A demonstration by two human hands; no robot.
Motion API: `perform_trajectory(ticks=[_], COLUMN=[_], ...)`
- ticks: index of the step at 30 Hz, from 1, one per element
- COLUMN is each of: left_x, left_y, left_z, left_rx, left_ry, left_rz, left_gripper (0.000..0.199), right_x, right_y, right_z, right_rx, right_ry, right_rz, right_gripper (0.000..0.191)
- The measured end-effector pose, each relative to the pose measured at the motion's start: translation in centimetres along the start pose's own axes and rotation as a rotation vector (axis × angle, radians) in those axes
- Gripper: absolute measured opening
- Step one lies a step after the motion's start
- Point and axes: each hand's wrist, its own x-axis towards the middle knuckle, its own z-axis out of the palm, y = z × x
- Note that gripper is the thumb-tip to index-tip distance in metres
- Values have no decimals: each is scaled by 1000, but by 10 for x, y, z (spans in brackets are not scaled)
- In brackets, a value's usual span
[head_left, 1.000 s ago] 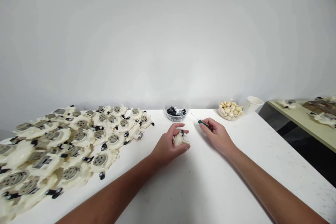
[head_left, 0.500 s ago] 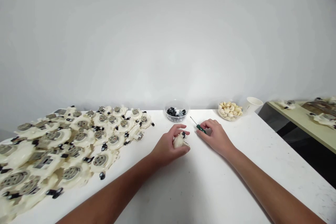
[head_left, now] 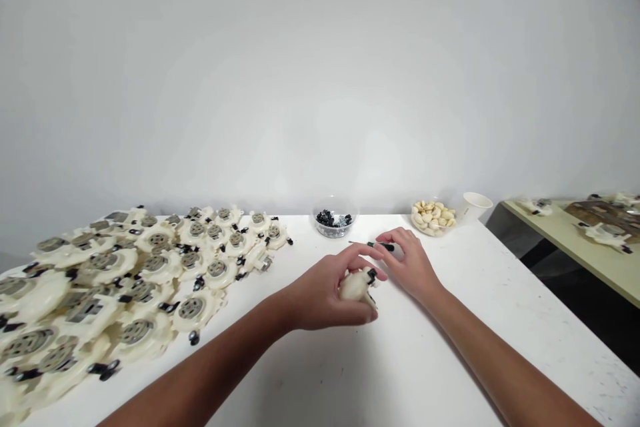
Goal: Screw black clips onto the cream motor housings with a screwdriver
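My left hand point(head_left: 333, 293) curls around a small cream plastic part point(head_left: 354, 285), which has a black piece on its upper right side. The fingers cover much of it. Beside it, my right hand point(head_left: 413, 260) is closed on a screwdriver point(head_left: 371, 244) with a green handle. The thin shaft points left, toward the front of a clear bowl point(head_left: 334, 232) of small black and silvery pieces. The fingertips of both hands are close together; whether they touch I cannot tell.
Many cream plastic assemblies point(head_left: 141, 330) with grey discs and black fittings cover the left of the white table point(head_left: 320, 387). A clear bowl of cream pieces point(head_left: 434, 215) and a white cup point(head_left: 475, 207) stand back right. Another table point(head_left: 565, 230) holds more assemblies.
My left hand has moved right and slightly nearer with the cream part. My right hand stays near the same place, and the screwdriver's shaft lies flatter, pointing left. The view has shifted slightly.
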Motion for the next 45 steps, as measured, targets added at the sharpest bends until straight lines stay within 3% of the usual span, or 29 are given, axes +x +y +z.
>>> perform_trajectory(ticks=[6, 12, 15, 17, 20, 25, 30, 36, 40, 45], left_x=[0, -5, -7, -8, -10, -12, -9, -9, -11, -16], left_y=[33, 81, 99, 109, 118, 114, 105, 94, 97, 107], left_z=[-3, -3, -2, -2, -6, -17, -25, -32, -32, -29], left_rx=[216, 363, 382, 354, 304, 242, 193, 225, 280, 339], left_ry=[-120, -106, -124, -139, -173, -179, -207, -71, -185, -212], left_rz=[108, 234, 265, 285, 271, 276, 340, 363, 355, 325], left_gripper=[57, 53, 48, 49, 49, 45, 42, 49, 36, 31], right_x=[-3, 5, 16, 24, 32, 35, 33, 30, 28, 28], right_y=[-32, -86, -118, -137, -157, -170, -166, -159, -155, -156], right_z=[-21, -72, -104, -121, -134, -132, -123, -114, -112, -112], right_rx=[363, 770, 744, 614, 477, 374, 466, 621, 685, 762], right_ry=[-16, -171, -329, -394, -368, -316, -333, -385, -424, -470], right_rz=[-119, -235, -330, -389, -476, -499, -437, -346, -307, -262], right_gripper=[27, 56, 53, 34, 30, 24, 21, 24, 25, 28])
